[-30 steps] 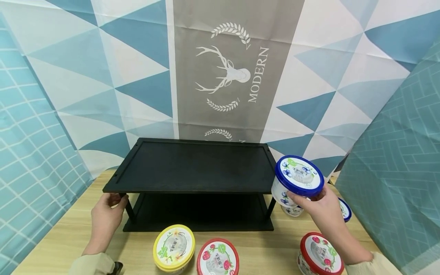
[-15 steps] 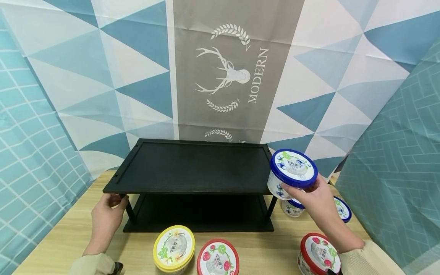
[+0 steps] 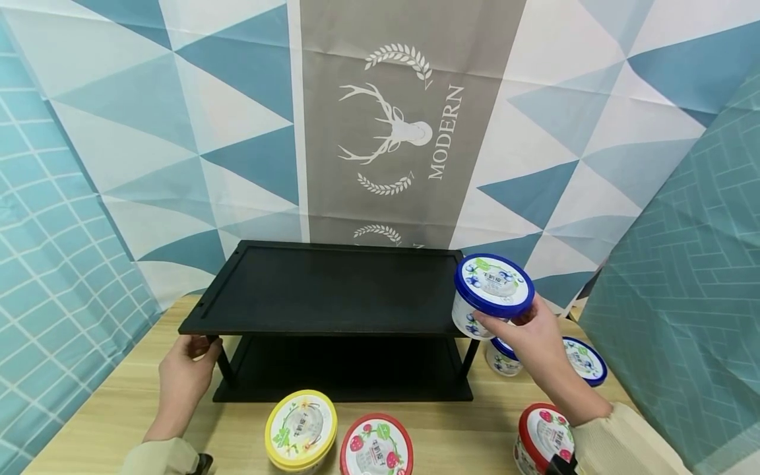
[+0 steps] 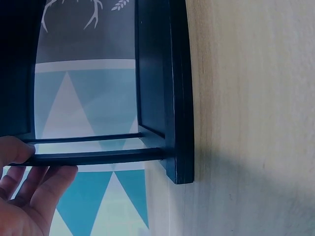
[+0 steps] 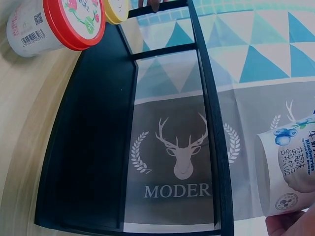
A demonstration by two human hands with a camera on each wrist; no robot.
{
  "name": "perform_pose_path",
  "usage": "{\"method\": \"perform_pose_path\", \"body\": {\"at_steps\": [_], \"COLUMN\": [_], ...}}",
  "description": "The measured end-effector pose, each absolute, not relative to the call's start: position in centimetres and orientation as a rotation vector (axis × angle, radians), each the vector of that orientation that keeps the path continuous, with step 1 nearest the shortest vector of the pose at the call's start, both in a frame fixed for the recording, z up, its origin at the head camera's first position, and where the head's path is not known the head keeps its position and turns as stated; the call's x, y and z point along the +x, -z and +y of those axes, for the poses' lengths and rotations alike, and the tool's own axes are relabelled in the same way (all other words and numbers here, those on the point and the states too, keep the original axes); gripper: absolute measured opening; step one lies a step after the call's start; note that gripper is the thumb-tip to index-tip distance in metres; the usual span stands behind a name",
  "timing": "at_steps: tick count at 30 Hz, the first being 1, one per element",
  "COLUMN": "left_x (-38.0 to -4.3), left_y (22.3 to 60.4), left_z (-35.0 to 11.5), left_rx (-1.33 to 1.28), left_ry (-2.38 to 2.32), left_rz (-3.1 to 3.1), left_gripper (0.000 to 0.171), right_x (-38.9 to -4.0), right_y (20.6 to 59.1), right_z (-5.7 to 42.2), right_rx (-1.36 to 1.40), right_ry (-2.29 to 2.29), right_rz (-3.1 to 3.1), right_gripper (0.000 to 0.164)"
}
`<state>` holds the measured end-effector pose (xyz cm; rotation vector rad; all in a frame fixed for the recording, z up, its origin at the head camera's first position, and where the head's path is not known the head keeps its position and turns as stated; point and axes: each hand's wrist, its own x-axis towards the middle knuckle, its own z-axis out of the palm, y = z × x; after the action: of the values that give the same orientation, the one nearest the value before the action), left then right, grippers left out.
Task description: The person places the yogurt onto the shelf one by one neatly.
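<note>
A black two-tier shelf rack (image 3: 344, 290) stands on the wooden table. At its front left post, just under the top board, my left hand (image 3: 185, 379) grips with thumb and fingers; the left wrist view shows the fingertips (image 4: 64, 174) against the post. My right hand (image 3: 534, 340) holds a white blueberry tub with a blue lid (image 3: 495, 284) in the air by the rack's right front corner. Lid up, the tub overlaps the top board's edge in the head view. In the right wrist view the printed side of the tub (image 5: 295, 167) shows, raised beyond the upper board's edge.
A yellow-lidded tub (image 3: 300, 429) and a red-lidded strawberry tub (image 3: 377, 445) stand before the rack. Another red-lidded tub (image 3: 543, 435) is partly behind the right forearm. Two more blue-lidded tubs (image 3: 503, 359) stand right of the rack. Patterned cloths hang behind and at both sides.
My right hand has carried the blueberry tub left and slightly up, to the rack's right front corner. The left hand keeps its place on the post.
</note>
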<state>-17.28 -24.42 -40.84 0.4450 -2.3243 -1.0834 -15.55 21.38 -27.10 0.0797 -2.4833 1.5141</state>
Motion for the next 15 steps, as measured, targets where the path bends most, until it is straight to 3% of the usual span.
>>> {"method": "perform_pose_path", "body": {"at_steps": [15], "left_x": [-17.3], "left_y": [41.0], "left_z": [-24.6], "left_rx": [0.431], "left_ry": [1.090], "left_rz": [-2.302], "left_gripper": [0.023], "right_x": [-16.3], "right_y": [26.6], "right_z": [20.0], "right_rx": [0.075], "right_ry": [-1.477], "right_rz": [-2.509], "right_gripper": [0.083]}}
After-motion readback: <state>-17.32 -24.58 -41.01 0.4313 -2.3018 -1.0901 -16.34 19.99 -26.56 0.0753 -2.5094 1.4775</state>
